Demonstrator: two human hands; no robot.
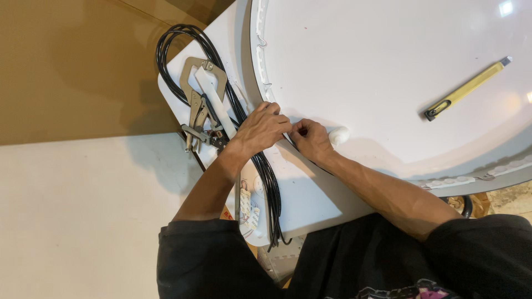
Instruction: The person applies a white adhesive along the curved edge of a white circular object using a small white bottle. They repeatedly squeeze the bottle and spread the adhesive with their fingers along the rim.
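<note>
My left hand (261, 128) and my right hand (311, 139) meet at the rim of a large white round dish (382, 72). Their fingertips pinch together at the rim's lower left edge; what they pinch is too small to tell. The right hand also holds a white tube-like object (339, 134) that sticks out past the palm. A bundle of black cables (270, 182) runs under my left wrist. Small white clips (261, 44) line the rim of the dish.
A yellow utility knife (468, 88) lies inside the dish at the right. Metal locking pliers (199, 105) clamped on a white strip sit on the white board (310, 194) left of my hands. Brown cardboard (77, 61) and a white panel (83, 216) lie to the left.
</note>
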